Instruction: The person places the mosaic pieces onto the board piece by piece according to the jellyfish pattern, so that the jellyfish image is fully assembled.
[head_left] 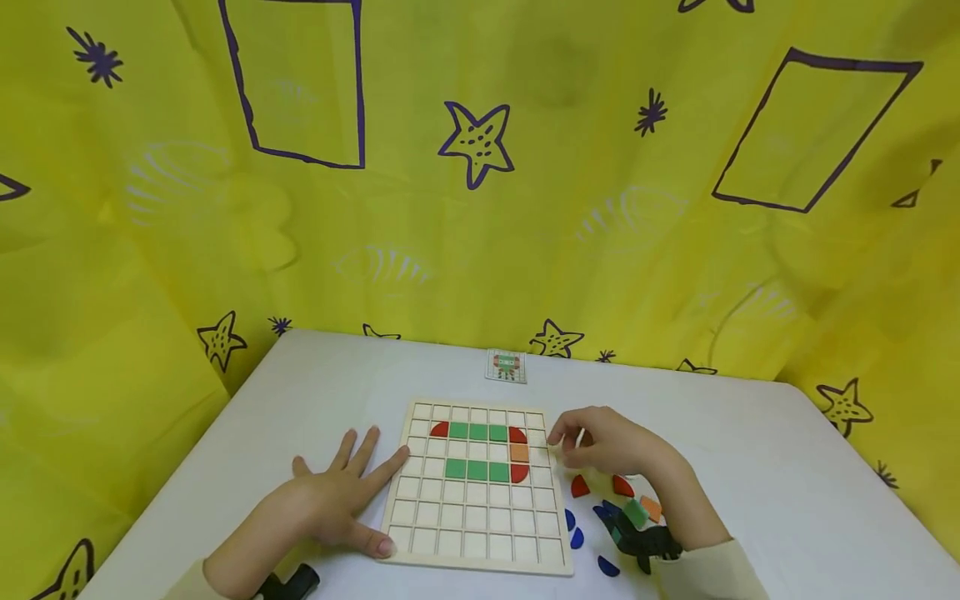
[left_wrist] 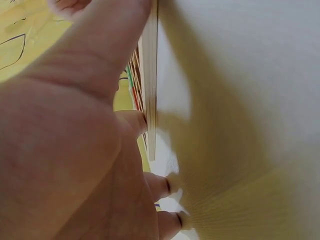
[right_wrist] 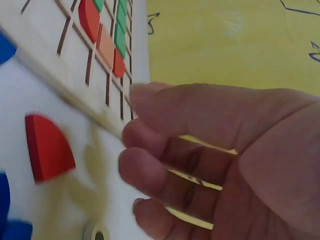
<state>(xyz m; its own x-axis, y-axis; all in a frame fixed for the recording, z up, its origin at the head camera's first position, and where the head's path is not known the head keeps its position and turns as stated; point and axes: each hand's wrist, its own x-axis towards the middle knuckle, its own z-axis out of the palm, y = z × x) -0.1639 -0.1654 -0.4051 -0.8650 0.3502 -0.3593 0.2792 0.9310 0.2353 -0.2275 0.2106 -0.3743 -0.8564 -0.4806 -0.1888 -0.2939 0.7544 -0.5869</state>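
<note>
A wooden grid board lies on the table. In its upper part are two rows of green square tiles, red quarter-circle tiles and one orange square tile. My left hand spreads its fingers at the board's left side. Its thumb touches the bottom left corner, and one fingertip rests at the left edge. At the right edge hovers my right hand, fingers loosely bent. Nothing shows between its thumb and fingers in the right wrist view. Loose red quarter-circles lie below it.
Near the board's right side are blue half-circles, a loose green square and a loose orange square. A small picture card lies beyond the board. Yellow cloth with drawn stars hangs behind the white table.
</note>
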